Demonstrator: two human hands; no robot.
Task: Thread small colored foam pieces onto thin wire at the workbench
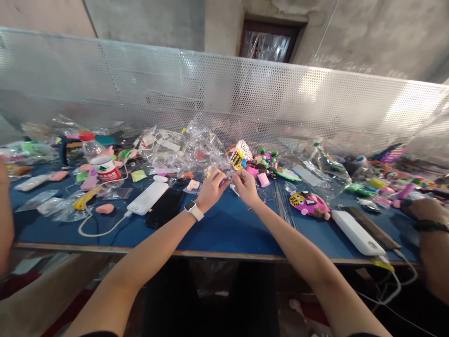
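Observation:
My left hand point(211, 188), with a white watch on its wrist, and my right hand point(245, 185) meet over the blue table point(224, 229). The fingers of both are pinched together around a small piece, partly pink, too small to name. Just beyond them lie crumpled clear plastic bags point(196, 150) and colourful foam toy pieces point(242, 154). A tiger-faced foam figure point(308, 203) lies to the right of my right hand.
A white power bank point(147, 197) with cable and a black phone point(164, 207) lie left of my hands. A plastic bottle point(100, 159) stands further left. Another power bank point(356, 231) lies at the right. Other people's arms show at both edges. A perforated metal screen point(224, 93) backs the table.

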